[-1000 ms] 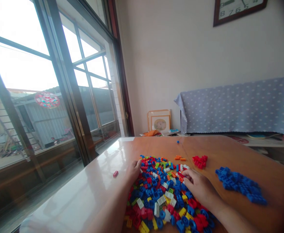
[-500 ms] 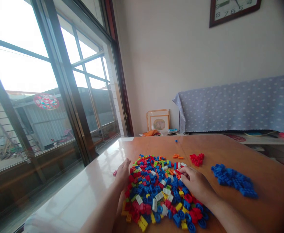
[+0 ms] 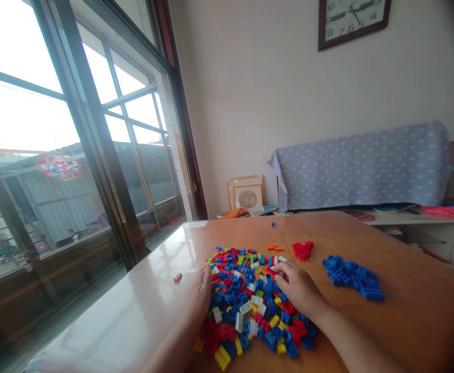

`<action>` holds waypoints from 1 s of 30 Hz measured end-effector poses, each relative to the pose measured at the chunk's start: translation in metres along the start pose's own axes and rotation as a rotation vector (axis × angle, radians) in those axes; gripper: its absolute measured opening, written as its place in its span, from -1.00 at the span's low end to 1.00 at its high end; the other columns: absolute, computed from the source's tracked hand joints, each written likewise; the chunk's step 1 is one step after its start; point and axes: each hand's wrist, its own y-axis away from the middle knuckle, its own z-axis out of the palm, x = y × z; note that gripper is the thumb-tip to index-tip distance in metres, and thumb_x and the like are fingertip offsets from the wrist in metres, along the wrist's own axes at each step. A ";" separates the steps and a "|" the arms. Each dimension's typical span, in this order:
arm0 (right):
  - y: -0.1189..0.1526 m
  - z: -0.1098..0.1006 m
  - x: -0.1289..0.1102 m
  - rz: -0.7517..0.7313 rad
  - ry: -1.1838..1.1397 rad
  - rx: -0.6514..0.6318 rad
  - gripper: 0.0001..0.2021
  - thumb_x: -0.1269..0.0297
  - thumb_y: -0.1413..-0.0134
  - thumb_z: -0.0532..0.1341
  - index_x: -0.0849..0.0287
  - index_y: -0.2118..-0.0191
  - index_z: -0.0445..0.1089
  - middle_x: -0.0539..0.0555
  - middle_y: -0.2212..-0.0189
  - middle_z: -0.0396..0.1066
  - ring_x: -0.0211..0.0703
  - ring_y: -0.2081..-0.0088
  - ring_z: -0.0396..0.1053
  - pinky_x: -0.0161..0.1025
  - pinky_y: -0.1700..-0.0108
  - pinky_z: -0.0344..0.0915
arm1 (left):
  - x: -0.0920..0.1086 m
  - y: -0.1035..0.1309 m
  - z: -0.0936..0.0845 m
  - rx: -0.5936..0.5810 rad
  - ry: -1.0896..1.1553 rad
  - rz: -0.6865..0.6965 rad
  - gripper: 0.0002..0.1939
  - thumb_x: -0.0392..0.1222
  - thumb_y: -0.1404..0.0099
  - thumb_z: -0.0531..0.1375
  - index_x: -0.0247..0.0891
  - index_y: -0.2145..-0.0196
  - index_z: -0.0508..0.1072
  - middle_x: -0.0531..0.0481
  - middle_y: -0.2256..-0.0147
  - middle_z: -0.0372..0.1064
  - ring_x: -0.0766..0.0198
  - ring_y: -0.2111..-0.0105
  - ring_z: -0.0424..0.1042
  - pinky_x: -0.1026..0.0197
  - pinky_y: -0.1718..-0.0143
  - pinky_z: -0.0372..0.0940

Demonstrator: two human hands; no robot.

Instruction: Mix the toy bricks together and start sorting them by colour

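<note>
A large heap of mixed building bricks (image 3: 246, 300) in blue, red, white, yellow, green and orange lies on the table before me. Along the heap's left edge rests my left hand (image 3: 202, 291), its fingers stretched out and touching the outer bricks. My right hand (image 3: 297, 284) is at the heap's upper right side, fingers curled and pinching a red building brick (image 3: 272, 273) near the fingertips. A lone pink brick (image 3: 177, 278) lies to the left of my left hand.
On the wooden table (image 3: 401, 259), blue bricks (image 3: 353, 277) form a separate pile at right. Red bricks (image 3: 302, 250) and a few orange bricks (image 3: 275, 247) lie behind the heap. One small blue piece (image 3: 273, 224) is near the far edge. Windows (image 3: 133, 129) stand at left.
My left hand has moved nearer and rightward against the heap, leaving the pink brick fully in sight. The right hand keeps about its place. My view has turned slightly right.
</note>
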 end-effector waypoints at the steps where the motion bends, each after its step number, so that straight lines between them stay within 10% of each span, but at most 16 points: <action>1: 0.000 -0.001 -0.001 0.002 -0.001 0.011 -0.78 0.36 -0.09 0.10 0.10 0.21 0.47 0.03 0.35 0.46 -0.11 0.30 0.41 -0.22 0.19 0.30 | -0.001 -0.002 0.000 -0.019 0.014 0.037 -0.40 0.18 -0.48 -0.19 -0.18 -0.04 0.48 -0.07 -0.07 0.48 0.09 -0.12 0.41 0.09 -0.16 0.25; 8: 0.000 0.003 -0.010 -0.027 -0.052 0.017 -0.80 0.40 -0.07 0.10 0.11 0.22 0.44 0.04 0.34 0.44 -0.11 0.28 0.41 -0.22 0.19 0.30 | 0.013 -0.004 -0.002 0.080 -0.215 0.249 -0.46 0.11 -0.35 0.11 -0.17 -0.20 0.35 -0.19 -0.23 0.29 -0.06 -0.28 0.17 -0.09 -0.28 0.09; 19: 0.005 -0.002 -0.027 -0.074 -0.148 -0.137 -0.79 0.37 -0.12 0.11 0.08 0.15 0.42 0.03 0.27 0.47 -0.13 0.26 0.43 -0.21 0.16 0.36 | 0.086 0.012 0.040 -0.369 -0.172 0.698 -0.72 -0.15 -0.38 0.12 -0.10 0.01 0.52 -0.15 0.14 0.48 0.07 0.11 0.45 0.14 0.12 0.32; 24: 0.007 0.001 -0.027 -0.058 -0.155 -0.148 -0.76 0.27 -0.15 0.15 0.08 0.06 0.41 0.05 0.26 0.47 -0.10 0.24 0.45 -0.19 0.14 0.38 | 0.076 0.002 0.040 -0.322 -0.182 0.658 -0.84 -0.21 -0.32 0.16 -0.14 0.23 0.56 -0.08 0.25 0.50 0.15 0.20 0.46 0.21 0.19 0.29; 30: 0.005 -0.003 -0.020 -0.015 -0.141 -0.086 -0.76 0.15 -0.22 0.13 0.07 0.09 0.42 0.06 0.31 0.48 -0.11 0.28 0.45 -0.20 0.19 0.39 | 0.026 -0.026 -0.009 -0.041 -0.321 0.355 -0.79 -0.18 -0.32 0.13 -0.12 0.18 0.56 -0.07 0.18 0.51 0.12 0.15 0.45 0.16 0.09 0.28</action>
